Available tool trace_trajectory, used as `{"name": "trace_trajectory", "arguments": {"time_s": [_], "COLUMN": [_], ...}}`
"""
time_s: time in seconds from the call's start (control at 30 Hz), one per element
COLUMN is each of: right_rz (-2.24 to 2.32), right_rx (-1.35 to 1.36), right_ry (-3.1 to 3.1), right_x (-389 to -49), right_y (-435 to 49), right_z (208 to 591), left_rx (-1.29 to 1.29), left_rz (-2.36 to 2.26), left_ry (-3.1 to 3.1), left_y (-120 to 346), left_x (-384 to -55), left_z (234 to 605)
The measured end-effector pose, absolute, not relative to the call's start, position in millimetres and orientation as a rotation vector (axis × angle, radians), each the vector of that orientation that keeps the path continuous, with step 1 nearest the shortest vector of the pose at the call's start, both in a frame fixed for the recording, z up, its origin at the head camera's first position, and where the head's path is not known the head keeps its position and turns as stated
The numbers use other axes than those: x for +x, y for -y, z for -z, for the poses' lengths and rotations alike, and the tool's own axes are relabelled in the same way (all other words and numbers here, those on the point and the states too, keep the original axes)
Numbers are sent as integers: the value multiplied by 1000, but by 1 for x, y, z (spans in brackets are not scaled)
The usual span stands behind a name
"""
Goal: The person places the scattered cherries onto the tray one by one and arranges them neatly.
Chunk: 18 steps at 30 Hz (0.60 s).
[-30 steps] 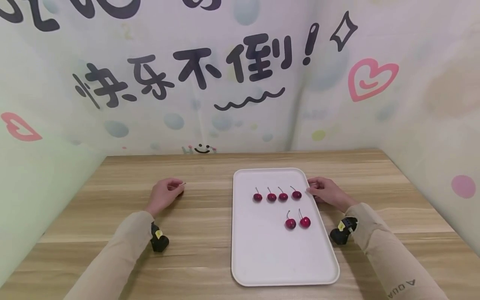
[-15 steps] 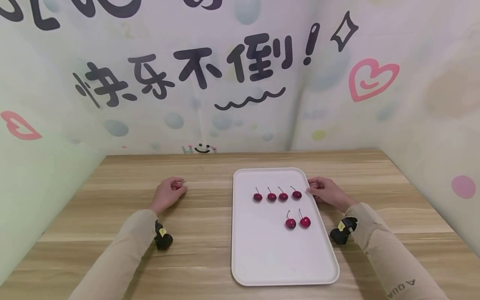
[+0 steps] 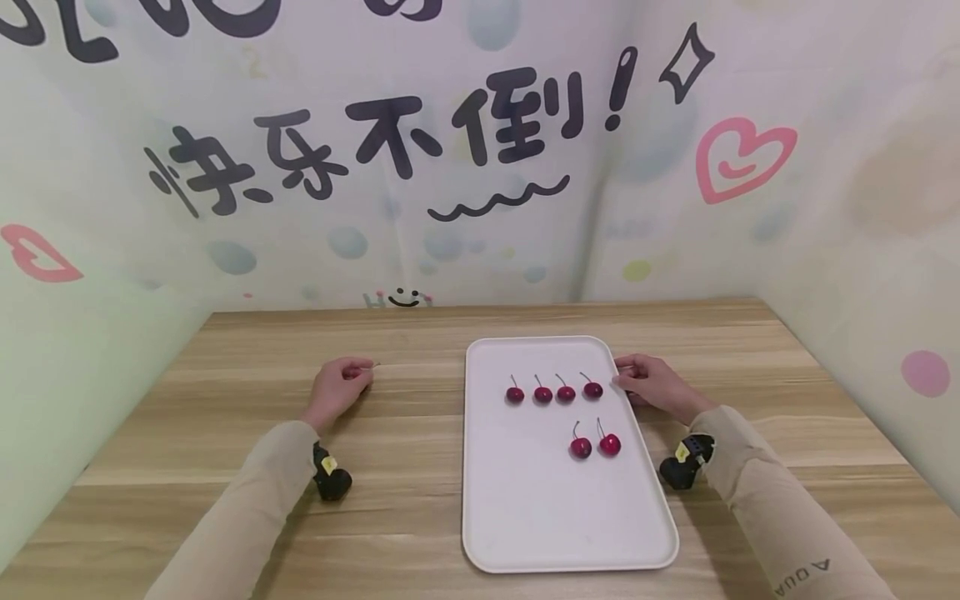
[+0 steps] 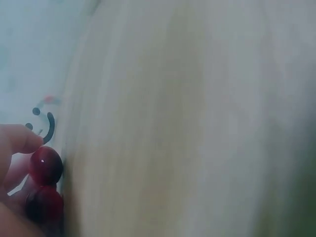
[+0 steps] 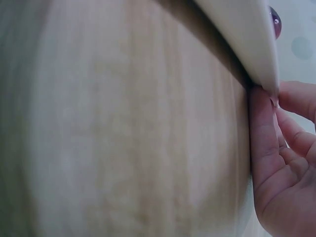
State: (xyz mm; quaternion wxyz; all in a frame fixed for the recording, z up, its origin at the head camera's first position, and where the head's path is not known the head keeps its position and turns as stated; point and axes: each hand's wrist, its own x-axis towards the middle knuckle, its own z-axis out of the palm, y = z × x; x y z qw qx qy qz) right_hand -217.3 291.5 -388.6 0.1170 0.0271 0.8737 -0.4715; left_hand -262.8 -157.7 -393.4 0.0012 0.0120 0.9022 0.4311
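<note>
My left hand (image 3: pixel 341 389) is low over the table, left of the white tray (image 3: pixel 525 517). In the left wrist view its fingers hold a dark red cherry (image 4: pixel 46 166), with a second cherry (image 4: pixel 43 203) right below it. In the head view the fingers hide both fruits, and only a thin stem tip sticks out. At the tray's right edge, my right hand (image 3: pixel 654 385) pinches the rim, thumb and fingers on either side of it in the right wrist view. On the tray, several cherries (image 3: pixel 566 394) lie in a back row, and two more cherries (image 3: pixel 581 448) lie nearer me.
A wood-grain table (image 3: pixel 405 500) carries everything. Behind it hangs a pale cloth (image 3: pixel 360 233) with dark writing and pink hearts. Black wrist cameras, such as the left camera (image 3: pixel 332 479), are strapped at both cuffs.
My left hand has shifted slightly to the right, and its fingers have turned a little around what they hold. The right hand, tray and cherries on it stay put.
</note>
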Motion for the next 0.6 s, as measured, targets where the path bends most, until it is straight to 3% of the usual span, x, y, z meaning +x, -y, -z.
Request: {"name": "trace_trajectory", "arguments": {"time_s": [0.6], "right_rz": [1415], "right_rx": [49], "right_ry": [-2541], "right_x": [-218], "right_y": [-292], "right_z": [390], "left_rx": [4], "left_rz": [-1427], "left_ry": [-2876], "left_y": [152], "left_x": [-259], "left_z": [389]}}
